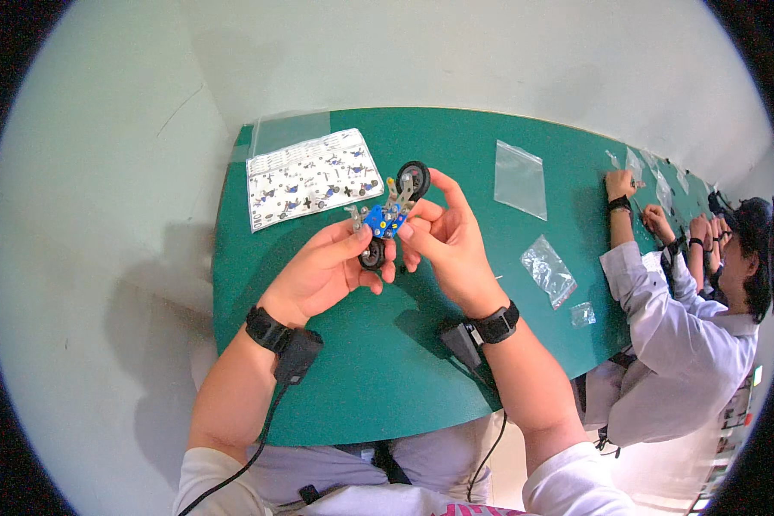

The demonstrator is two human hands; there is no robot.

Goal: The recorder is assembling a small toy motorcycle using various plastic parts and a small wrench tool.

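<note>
Between my two hands, above the green table (335,378), is a small toy motorcycle (375,221) built of blue plates, silvery metal strips and screws. One black wheel (414,179) points up and away to the right; the other black wheel (371,255) is low, near my left fingers. My left hand (322,262) grips the model's left side, thumb on the blue plate. My right hand (445,243) pinches its right side, with the index finger reaching up by the upper wheel. Parts of the model are hidden behind my fingers.
A printed instruction sheet (314,182) lies at the back left, beside a clear plastic sleeve (291,131). Clear bags (521,179) (549,271) (582,315) lie to the right. Another person (688,344) works farther right. Cables (254,456) run from my wrist straps.
</note>
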